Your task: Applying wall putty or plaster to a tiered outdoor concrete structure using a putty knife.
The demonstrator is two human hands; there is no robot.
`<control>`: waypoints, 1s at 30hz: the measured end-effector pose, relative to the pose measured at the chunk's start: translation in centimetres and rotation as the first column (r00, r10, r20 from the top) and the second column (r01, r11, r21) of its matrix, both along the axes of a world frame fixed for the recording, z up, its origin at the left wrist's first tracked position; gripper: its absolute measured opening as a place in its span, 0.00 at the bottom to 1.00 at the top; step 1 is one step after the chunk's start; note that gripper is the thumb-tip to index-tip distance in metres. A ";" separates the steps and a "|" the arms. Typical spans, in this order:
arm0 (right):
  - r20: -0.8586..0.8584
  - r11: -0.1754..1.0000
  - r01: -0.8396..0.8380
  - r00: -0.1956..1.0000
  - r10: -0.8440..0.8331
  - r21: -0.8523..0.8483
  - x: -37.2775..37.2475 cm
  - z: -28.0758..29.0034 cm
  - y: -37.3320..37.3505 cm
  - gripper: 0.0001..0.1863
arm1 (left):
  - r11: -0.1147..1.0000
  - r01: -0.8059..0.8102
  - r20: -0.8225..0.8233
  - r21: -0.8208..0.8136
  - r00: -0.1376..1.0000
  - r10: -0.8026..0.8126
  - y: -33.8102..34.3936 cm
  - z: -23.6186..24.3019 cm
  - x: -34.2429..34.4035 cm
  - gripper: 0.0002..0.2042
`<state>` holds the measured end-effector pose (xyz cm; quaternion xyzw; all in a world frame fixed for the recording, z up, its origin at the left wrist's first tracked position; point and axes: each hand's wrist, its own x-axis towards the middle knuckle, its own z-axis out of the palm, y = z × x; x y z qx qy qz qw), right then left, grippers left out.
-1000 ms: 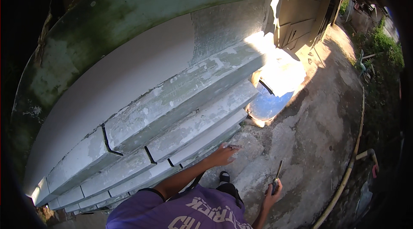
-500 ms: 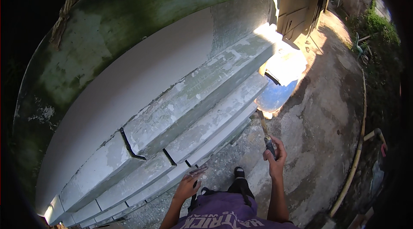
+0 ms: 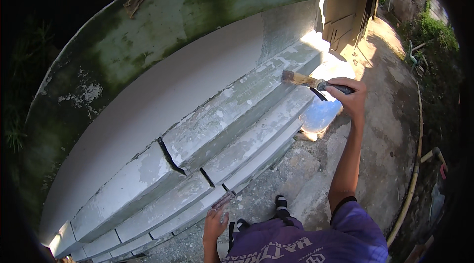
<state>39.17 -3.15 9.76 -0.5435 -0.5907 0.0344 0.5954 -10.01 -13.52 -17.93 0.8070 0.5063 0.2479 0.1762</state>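
My right hand (image 3: 351, 96) is closed round the dark handle of a scraper (image 3: 303, 80) with a worn, brownish flat blade. Its blade end rests on or just over the outer edge of the top ledge (image 3: 232, 100), where paint is flaked and patchy. Lower down, my left hand (image 3: 216, 222) is beside the lowest ledges, its dusty-looking fingers stretched toward them. I see nothing clearly held in it; whether the fingertips touch the ledge, I cannot tell.
Stepped concrete ledges (image 3: 173, 213) with dark gaps run along a white wall (image 3: 163, 85). Above hangs a mossy green curved edge (image 3: 148, 31). A blue container (image 3: 321, 115) stands at the ledges' far end. A long pipe (image 3: 414, 174) borders the concrete path on the right.
My right hand has swung up and forward with the scraper, bringing its blade from over the ground to the top ledge. The view has shifted slightly; my left hand stays near the low ledges.
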 end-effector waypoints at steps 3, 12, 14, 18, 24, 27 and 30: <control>0.070 0.998 -0.041 0.997 0.038 0.047 2.8 1.0 3.9 0.10 | 0.998 -0.062 0.058 0.030 0.996 0.061 -1.4 0.3 0.0 0.12; 0.148 0.984 -0.132 0.982 0.113 0.123 1.7 2.6 9.0 0.12 | 0.955 -0.217 0.094 -0.202 0.966 0.240 -5.1 -0.3 -1.8 0.20; 0.141 0.990 -0.083 0.988 0.066 0.115 1.2 2.0 10.5 0.12 | 0.946 -0.248 0.080 -0.211 0.960 0.269 -5.4 0.3 -1.7 0.20; 0.169 0.985 -0.056 0.985 0.027 0.166 0.8 1.6 10.8 0.13 | 0.964 -0.222 0.135 -0.143 0.961 0.241 -4.7 1.0 -2.1 0.21; 0.078 0.987 0.094 0.991 -0.105 0.130 2.7 1.9 11.3 0.12 | 0.970 -0.220 0.071 -0.102 0.971 0.228 -3.0 0.6 -2.9 0.21; 0.105 0.983 0.051 0.992 -0.070 0.176 2.5 2.4 11.5 0.11 | 0.978 -0.202 0.118 -0.060 0.971 0.208 -2.2 2.4 -2.2 0.20; 0.022 0.986 0.079 0.996 -0.083 0.149 3.2 2.5 12.5 0.13 | 0.977 -0.209 0.078 -0.043 0.974 0.212 -2.0 1.6 -2.3 0.19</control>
